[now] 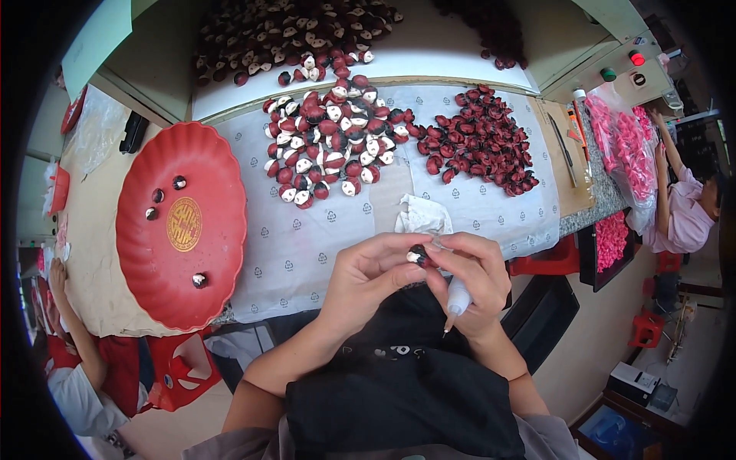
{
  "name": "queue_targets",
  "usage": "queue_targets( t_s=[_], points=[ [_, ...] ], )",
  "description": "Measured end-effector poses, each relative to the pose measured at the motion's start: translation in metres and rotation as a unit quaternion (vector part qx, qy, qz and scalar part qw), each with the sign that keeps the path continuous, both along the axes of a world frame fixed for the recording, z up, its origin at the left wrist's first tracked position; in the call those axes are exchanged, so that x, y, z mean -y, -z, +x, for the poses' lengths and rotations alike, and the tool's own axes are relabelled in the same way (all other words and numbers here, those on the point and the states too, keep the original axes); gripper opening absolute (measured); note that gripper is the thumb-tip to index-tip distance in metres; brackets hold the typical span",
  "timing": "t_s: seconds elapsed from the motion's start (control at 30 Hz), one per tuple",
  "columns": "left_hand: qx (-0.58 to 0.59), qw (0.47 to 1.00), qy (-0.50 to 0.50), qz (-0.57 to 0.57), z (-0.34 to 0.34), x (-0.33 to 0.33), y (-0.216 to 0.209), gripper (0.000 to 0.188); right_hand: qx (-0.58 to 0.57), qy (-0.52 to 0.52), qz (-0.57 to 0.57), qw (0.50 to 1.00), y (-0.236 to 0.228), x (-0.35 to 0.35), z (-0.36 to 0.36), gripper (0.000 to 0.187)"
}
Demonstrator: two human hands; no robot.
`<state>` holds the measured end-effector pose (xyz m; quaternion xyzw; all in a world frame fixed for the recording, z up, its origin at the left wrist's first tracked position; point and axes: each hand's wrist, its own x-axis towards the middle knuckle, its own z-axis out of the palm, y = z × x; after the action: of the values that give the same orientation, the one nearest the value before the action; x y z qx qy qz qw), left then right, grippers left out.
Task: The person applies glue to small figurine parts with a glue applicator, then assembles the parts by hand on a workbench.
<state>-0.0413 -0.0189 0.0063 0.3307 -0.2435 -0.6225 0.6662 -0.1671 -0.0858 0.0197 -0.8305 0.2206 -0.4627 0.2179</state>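
Note:
My left hand (366, 277) is closed, its thumb and fingertips pinching a small rounded figurine piece (417, 256) coloured black, dark red and white. Tucked in my right hand (479, 277) is a small white squeeze bottle (458, 296) with a thin needle-like tip pointing down. The right thumb and fingertips also reach the piece, meeting the left fingertips there. Just beyond both hands lies a crumpled white tissue (422, 215) on the printed white sheet (307, 245). A pile of red, black and white pieces (330, 138) spreads past it, beside a heap of dark red cupped pieces (483, 142).
A red scalloped tray (138, 261) on the left holds several finished-looking pieces. More pieces (291, 31) fill the box-like booth behind. Tweezers (563, 149) and a pen (579, 126) lie right, near a bag of pink parts (621, 146). Co-workers sit at both sides.

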Motion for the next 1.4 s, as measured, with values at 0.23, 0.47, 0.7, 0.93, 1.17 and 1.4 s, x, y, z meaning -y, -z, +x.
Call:
queue_targets(
  t_s=[0.23, 0.47, 0.7, 0.93, 1.17, 1.4],
  points=[
    [0.045, 0.999, -0.003, -0.025, -0.001, -0.004, 0.006, 0.027, -0.014, -0.016, 0.004, 1.000, -0.001, -0.006, -0.003, 0.027],
    [0.132, 0.986, -0.097, -0.015, 0.025, -0.023, -0.012, 0.025, -0.044, -0.091, 0.167, 0.981, -0.017, 0.003, 0.008, 0.033],
    [0.658, 0.647, -0.363, 0.130, 0.123, -0.090, -0.041, 0.024, -0.096, -0.098, 0.085, 0.987, 0.012, 0.026, 0.065, 0.033],
    [0.705, 0.647, -0.290, -0.014, 0.094, -0.070, -0.043, 0.034, -0.146, -0.059, 0.117, 0.981, 0.014, 0.026, 0.069, 0.028],
    [0.593, 0.753, -0.238, -0.159, 0.031, -0.008, -0.012, 0.035, 0.124, -0.138, 0.431, 0.883, -0.007, -0.003, 0.038, 0.019],
    [0.194, 0.968, -0.145, -0.058, 0.014, 0.003, -0.006, 0.028, 0.135, -0.153, 0.424, 0.882, -0.004, 0.005, 0.002, 0.031]
  ],
)
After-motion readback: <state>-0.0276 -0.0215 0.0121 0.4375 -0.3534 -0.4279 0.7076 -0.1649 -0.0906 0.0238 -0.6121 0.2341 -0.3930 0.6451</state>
